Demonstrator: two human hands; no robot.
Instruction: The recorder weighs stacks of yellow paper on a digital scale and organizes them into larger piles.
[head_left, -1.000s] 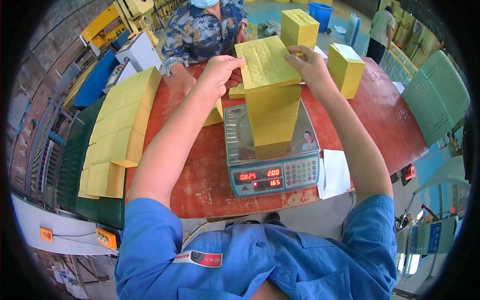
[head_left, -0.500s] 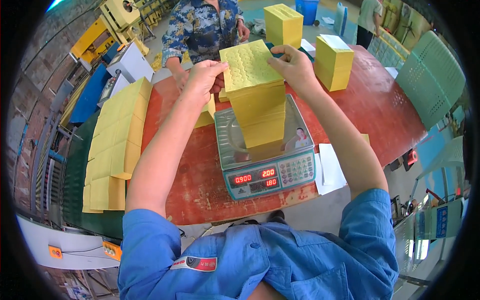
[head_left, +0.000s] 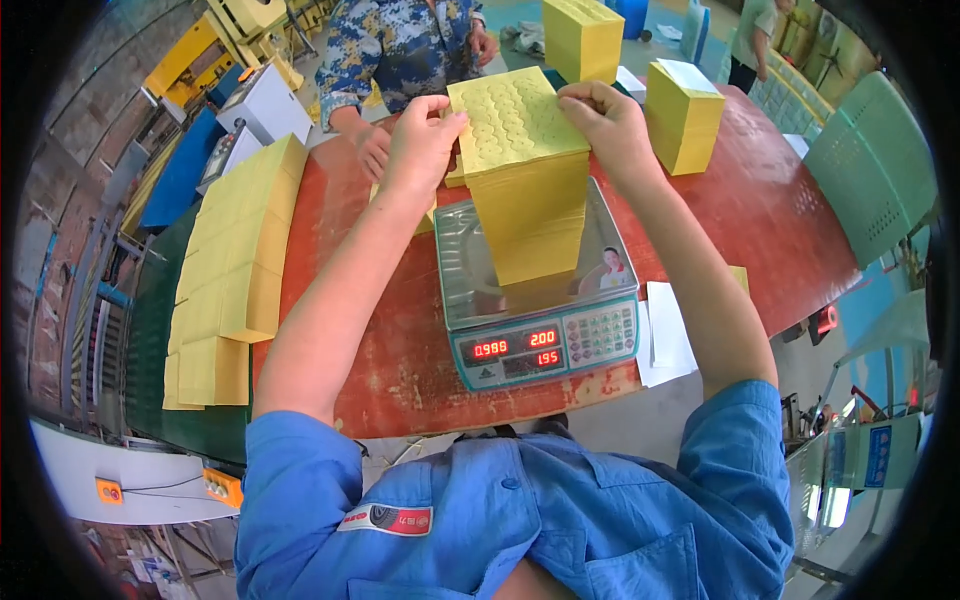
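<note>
A tall stack of yellow paper [head_left: 530, 205], its top sheet embossed with scalloped, coin-like shapes, stands upright on the metal pan of a digital scale [head_left: 545, 345] with red lit digits. My left hand [head_left: 420, 145] is closed, thumb and fingers pinched at the upper left edge of the stack. At the upper right edge my right hand [head_left: 610, 122] pinches in the same way. What lies between the fingertips is partly hidden. More yellow paper, low and mostly covered by my left forearm, lies behind the scale.
Rows of yellow paper blocks [head_left: 235, 235] line the left side of the red table [head_left: 400, 385]. Two more stacks [head_left: 685, 125] stand far right, near a green chair [head_left: 880, 170]. White sheets [head_left: 668, 330] lie beside the scale. A co-worker in camouflage [head_left: 395, 50] stands opposite.
The stack now sits more squarely on the pan, and the scale's digits have changed. My hands stay at its upper edges. The co-worker's hand shows more beside my left hand.
</note>
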